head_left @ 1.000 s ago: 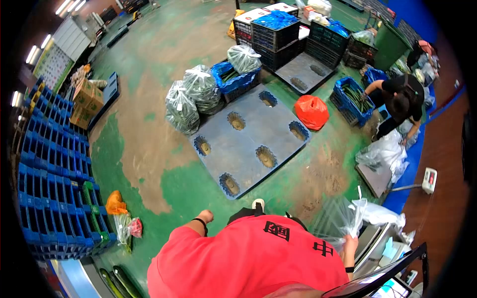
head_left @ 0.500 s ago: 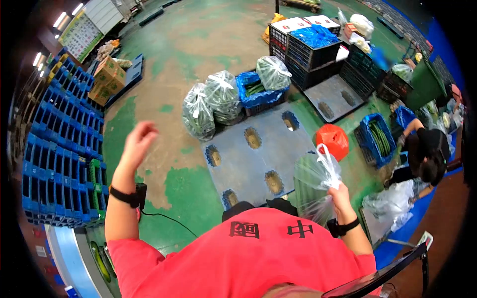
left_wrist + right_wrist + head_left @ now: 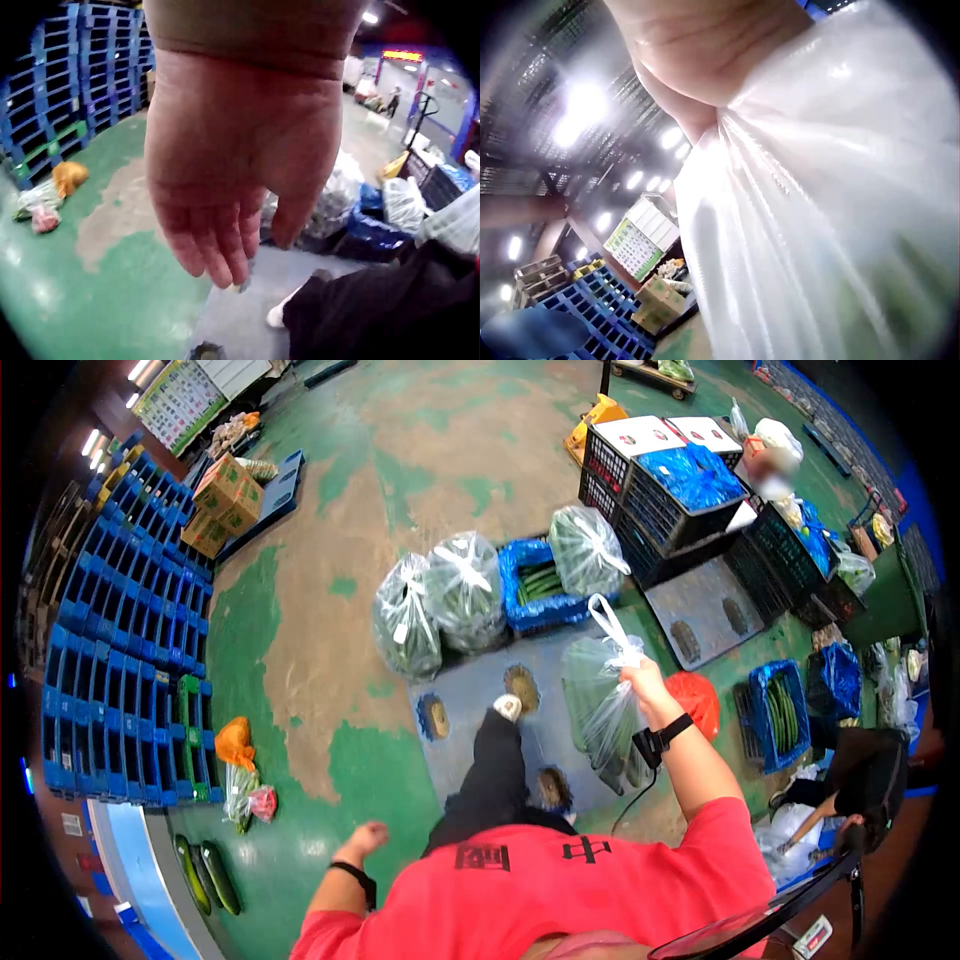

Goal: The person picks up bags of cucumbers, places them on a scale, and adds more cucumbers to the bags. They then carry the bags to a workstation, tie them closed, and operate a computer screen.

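My right hand (image 3: 648,685) grips the gathered neck of a clear plastic bag (image 3: 600,700) with long green vegetables inside. The bag's white tied handles stick up above the fist. In the head view it hangs over the right part of a grey pallet (image 3: 470,750); the right wrist view shows the bag's plastic (image 3: 795,225) stretched in folds below the hand. Low at my side, the left hand (image 3: 240,165) hangs with relaxed fingers and holds nothing. One white shoe (image 3: 507,707) overlaps the pallet between two of its recesses.
Two filled bags (image 3: 463,595) and a blue-lined crate (image 3: 512,575) of green vegetables, with another bag (image 3: 585,545) on it, line the pallet's far edge. A red bag (image 3: 700,695) lies right. Blue pallets (image 3: 125,680) are stacked left. Another person (image 3: 865,790) bends at right.
The right hand has carried the bag from the metal counter area at right to over the pallet. My left arm swung up, then down again. One leg has stepped forward onto the pallet area.
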A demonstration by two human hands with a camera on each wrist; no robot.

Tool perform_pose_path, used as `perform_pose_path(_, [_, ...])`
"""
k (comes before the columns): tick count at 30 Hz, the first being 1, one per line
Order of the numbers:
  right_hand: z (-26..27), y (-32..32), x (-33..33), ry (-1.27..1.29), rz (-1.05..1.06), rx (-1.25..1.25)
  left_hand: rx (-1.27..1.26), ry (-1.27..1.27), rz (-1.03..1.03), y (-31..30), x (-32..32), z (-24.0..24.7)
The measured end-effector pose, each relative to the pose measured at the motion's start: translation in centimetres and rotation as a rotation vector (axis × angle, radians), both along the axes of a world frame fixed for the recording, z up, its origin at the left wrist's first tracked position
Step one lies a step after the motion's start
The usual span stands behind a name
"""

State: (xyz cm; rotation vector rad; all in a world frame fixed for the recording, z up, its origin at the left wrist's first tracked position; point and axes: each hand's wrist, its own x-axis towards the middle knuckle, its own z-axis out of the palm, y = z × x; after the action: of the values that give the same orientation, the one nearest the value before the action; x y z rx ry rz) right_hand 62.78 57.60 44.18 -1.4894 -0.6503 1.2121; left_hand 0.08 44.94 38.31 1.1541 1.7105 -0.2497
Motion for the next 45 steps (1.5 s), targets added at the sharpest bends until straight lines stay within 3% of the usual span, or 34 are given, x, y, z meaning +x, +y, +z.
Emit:
perform_pose_path(2, [-1.0,6.3,0.2,-0.001,-0.003,-0.021,-0.1,0.014,0.189,0.4,-1.4,-4.0])
perform_pose_path(5, [-4.9,15.5,0.6,0.001,0.022,0.003,-0.138,-0.097,0.501,1.8,-0.3,-3.7])
perform_pose_path(8, [-8.1,23.1,0.2,-0.051,0.005,0.053,-0.052,-0.174,0.606,2.1,-0.2,-1.6])
perform_pose_path(10, [-10.7,27.5,0.0,-0.087,0.005,0.081,-0.068,-0.129,0.613,0.6,-1.7,-1.5])
perform_pose_path(12, [-12.2,31.6,-0.2,-0.261,-0.099,0.123,-0.112,0.092,0.432,2.5,1.8,3.8])
perform_pose_path(13, [-12.9,33.1,-0.2,-0.394,-0.143,0.108,-0.106,0.104,0.412,3.5,1.8,3.6])
perform_pose_path(17, [-15.1,35.8,0.5,-0.855,-0.065,-0.11,-0.117,0.008,0.565,2.9,0.4,3.3])
perform_pose_path(18, [-15.4,35.3,0.6,-0.826,-0.052,-0.24,-0.12,-0.02,0.605,2.9,0.1,3.2])
perform_pose_path(19, [-15.7,34.4,0.5,-0.772,-0.175,-0.284,-0.122,-0.012,0.59,3.4,-0.4,2.8])
perform_pose_path(21, [-14.5,31.0,0.8,-0.713,-0.211,-0.297,-0.051,0.071,0.278,6.4,0.7,2.2])
perform_pose_path(23, [-15.9,26.4,1.8,-0.563,-0.052,-0.2,0.169,-0.021,0.035,9.7,-0.2,-0.9])
perform_pose_path(24, [-14.1,22.6,2.1,-0.265,-0.012,-0.119,0.274,0.044,-0.169,13.3,3.4,1.5])
perform_pose_path(25, [-13.2,18.1,2.4,-0.188,0.013,0.009,0.342,-0.045,-0.231,16.5,6.3,2.9])
perform_pose_path(27, [-9.1,7.6,3.2,-0.196,0.082,0.052,0.522,-0.06,-0.508,21.7,17.0,10.7])
perform_pose_path(28, [-7.5,2.1,3.6,-0.279,0.152,0.052,0.612,-0.189,-0.59,23.6,20.8,11.9])
perform_pose_path(29, [-7.2,-3.4,3.6,-0.146,0.186,0.08,0.719,-0.3,-0.693,23.8,27.0,15.4])
perform_pose_path(30, [-3.8,-9.0,2.9,-0.348,0.255,0.123,0.745,-0.422,-0.784,22.7,33.3,18.7])
perform_pose_path(31, [-2.0,-14.0,1.7,-0.204,0.277,0.146,0.759,-0.557,-0.887,20.4,39.3,21.6])
perform_pose_path(33, [2.2,-22.5,-1.6,-0.19,0.271,0.151,0.63,-0.868,-1.097,12.8,50.5,25.3])
perform_pose_path(34, [3.9,-26.0,-2.9,-0.056,0.249,0.173,0.506,-1.037,-1.181,8.0,55.4,26.6])
perform_pose_path(36, [5.9,-32.0,-5.2,-0.115,0.089,0.333,0.127,-1.366,-1.241,-3.5,63.7,27.6])
perform_pose_path(38, [8.2,-36.9,-6.2,-0.142,-0.059,0.439,-0.07,-1.502,-1.372,-16.2,68.5,30.4])
perform_pose_path(40, [9.6,-41.2,-6.6,-0.112,-0.12,0.496,-0.45,-1.756,-1.403,-27.2,72.1,32.7])
perform_pose_path(43, [8.8,-46.1,-5.9,-0.05,-0.063,0.319,-0.683,-1.75,-1.448,-37.3,74.7,36.0])
perform_pose_path(44, [9.7,-48.4,-5.6,-0.18,-0.224,0.395,-0.726,-1.699,-1.557,-38.9,75.6,36.0])
perform_pose_path(45, [9.3,-51.0,-4.8,-0.193,-0.245,0.392,-0.732,-1.596,-1.71,-40.0,76.7,35.3])
